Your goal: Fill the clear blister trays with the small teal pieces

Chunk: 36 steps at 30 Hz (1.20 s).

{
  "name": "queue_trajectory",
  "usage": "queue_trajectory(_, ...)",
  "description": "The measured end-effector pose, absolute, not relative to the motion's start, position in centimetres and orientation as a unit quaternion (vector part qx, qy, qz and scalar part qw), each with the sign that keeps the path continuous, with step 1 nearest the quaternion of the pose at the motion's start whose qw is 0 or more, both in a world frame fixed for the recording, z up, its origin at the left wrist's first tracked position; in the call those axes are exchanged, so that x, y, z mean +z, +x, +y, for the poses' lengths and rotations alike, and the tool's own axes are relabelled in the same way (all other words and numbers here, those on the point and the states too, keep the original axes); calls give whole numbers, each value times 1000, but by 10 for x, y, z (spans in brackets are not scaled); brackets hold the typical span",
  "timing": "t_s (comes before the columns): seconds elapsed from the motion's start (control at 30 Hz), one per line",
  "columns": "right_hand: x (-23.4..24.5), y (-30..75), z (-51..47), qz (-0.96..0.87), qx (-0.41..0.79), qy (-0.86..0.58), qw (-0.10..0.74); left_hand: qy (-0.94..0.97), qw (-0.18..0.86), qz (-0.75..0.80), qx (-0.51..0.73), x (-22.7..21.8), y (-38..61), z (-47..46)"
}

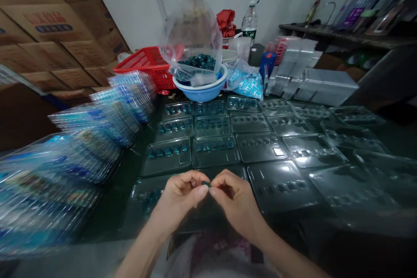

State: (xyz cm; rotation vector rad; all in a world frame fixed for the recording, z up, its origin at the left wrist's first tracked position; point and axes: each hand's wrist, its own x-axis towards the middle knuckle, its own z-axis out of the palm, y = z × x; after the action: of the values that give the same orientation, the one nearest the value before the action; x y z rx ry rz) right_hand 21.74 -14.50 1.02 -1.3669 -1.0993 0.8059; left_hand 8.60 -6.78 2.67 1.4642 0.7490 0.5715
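Between the fingertips of both hands is a small dark teal piece (206,183), mostly covered by fingers; its exact kind cannot be made out. My left hand (184,191) pinches it from the left with thumb and forefinger. From the right, my right hand (233,195) closes on it the same way, and the fingertips of the two hands meet. Below and around them lie clear plastic trays in rows. A tray (215,156) just beyond my hands has teal pieces in its small pockets, and another tray (283,202) to the right has pockets that look clear.
Stacked packs (107,126) of filled clear trays line the left side. At the back stand a blue basin (200,93) with a plastic bag of teal pieces, a red basket (143,58) and a water bottle (250,21). Clear plastic boxes (329,82) stand back right; cartons (52,21) rise at left.
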Motion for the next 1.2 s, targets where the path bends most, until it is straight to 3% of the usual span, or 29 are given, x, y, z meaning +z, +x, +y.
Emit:
queue_trajectory(0.1, 11, 222, -148, -386, 436, -557, 593, 573, 735, 280, 232, 21, 90, -72)
queue_trajectory(0.27, 9, 221, -151, -354, 468, -532, 611, 477, 796, 272, 254, 16, 97, -83)
queue_trajectory(0.57, 10, 222, -156, -374, 477, -528, 595, 472, 746, 321, 342, 17, 103, -98)
queue_trajectory(0.87, -8, 229, -164, -196, 713, -299, 603, 412, 791, 332, 308, 4, 100, -99)
queue_trajectory(1.07, -11, 227, -167, -210, 591, -400, 668, 444, 759, 356, 317, 7, 106, -102)
queue_trajectory(1.2, -9, 230, -167, -182, 638, -353, 660, 411, 779, 349, 321, 13, 114, -103)
